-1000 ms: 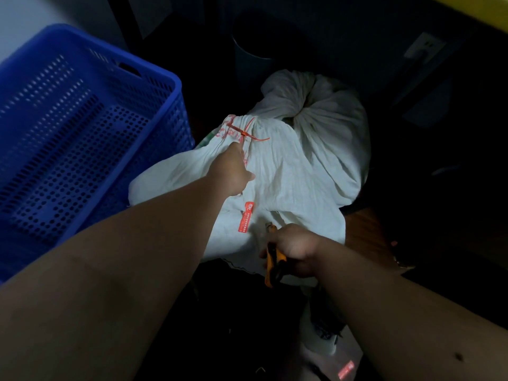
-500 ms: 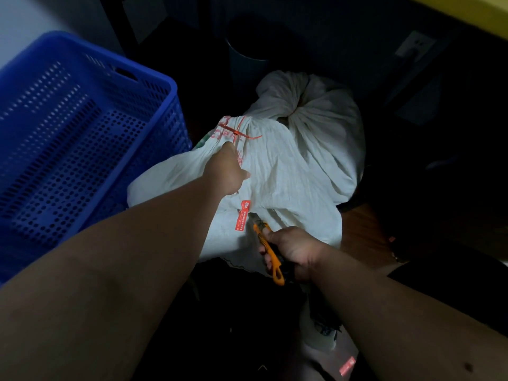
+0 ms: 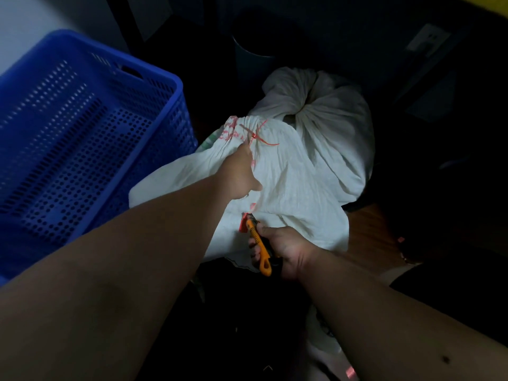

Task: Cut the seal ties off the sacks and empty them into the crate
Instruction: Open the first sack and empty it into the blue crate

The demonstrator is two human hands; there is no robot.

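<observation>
A white woven sack (image 3: 291, 188) lies on the floor in front of me, its gathered neck bound by a red seal tie (image 3: 257, 137). My left hand (image 3: 242, 171) grips the sack cloth just below that neck. My right hand (image 3: 280, 247) is shut on an orange utility knife (image 3: 258, 240), whose tip points up at a red tag (image 3: 243, 224) hanging on the sack's near side. A second white sack (image 3: 327, 111), knotted at the top, stands behind the first. The blue perforated crate (image 3: 90, 138) sits to the left, touching the near sack.
A dark bin (image 3: 255, 59) stands behind the sacks against a dark wall. A wall socket (image 3: 427, 39) shows at the upper right. Brown floor (image 3: 368, 232) is visible right of the sacks. Something pale (image 3: 324, 342) lies on the floor below my right arm.
My right hand has turned the knife from pointing down to pointing up and moved it up to the red tag. My left hand has kept its hold near the sack's neck.
</observation>
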